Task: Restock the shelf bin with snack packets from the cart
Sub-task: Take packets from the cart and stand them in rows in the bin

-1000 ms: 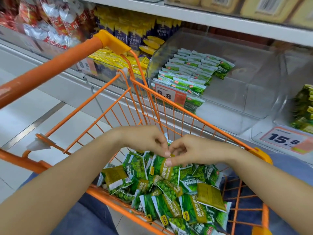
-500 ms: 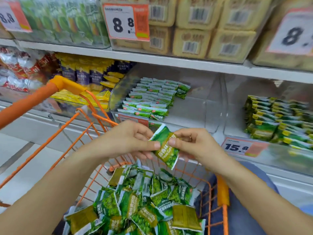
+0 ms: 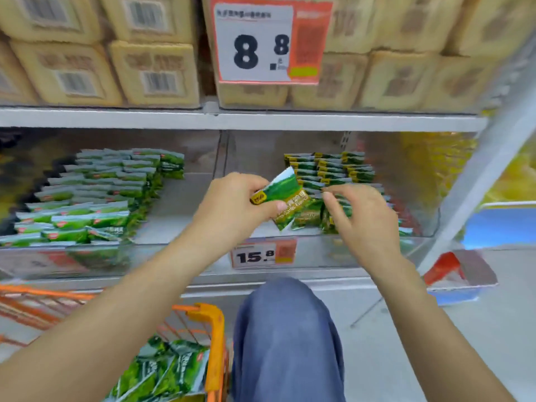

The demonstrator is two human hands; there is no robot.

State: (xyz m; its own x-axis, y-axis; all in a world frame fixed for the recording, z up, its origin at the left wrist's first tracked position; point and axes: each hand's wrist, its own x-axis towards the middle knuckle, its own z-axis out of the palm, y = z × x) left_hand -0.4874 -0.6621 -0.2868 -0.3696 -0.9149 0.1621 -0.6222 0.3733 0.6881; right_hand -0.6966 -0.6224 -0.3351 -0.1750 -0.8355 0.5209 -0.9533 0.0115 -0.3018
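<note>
packet [image 3: 285,201] lifted from cart, right hand [image 3: 364,216] released

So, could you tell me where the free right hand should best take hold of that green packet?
Probably by the packet's lower right corner, coming in from the right. The left hand already pinches its upper left end, so the lower end hangs tilted and bare beside the right hand, in front of the bin.

A glossy foil-like film is seen on the snack packet [image 3: 285,198] pinched in the left hand [image 3: 236,207], and the same shiny wrap on the packets in the cart [image 3: 165,369]. The shelf bin [image 3: 412,181] is formed of clear, smooth plastic, and the cart [image 3: 214,329] of orange-coated wire. Matt printed paper is shown by the price tag [image 3: 264,253], and blue woven cloth by the trouser knee [image 3: 287,338].
</note>
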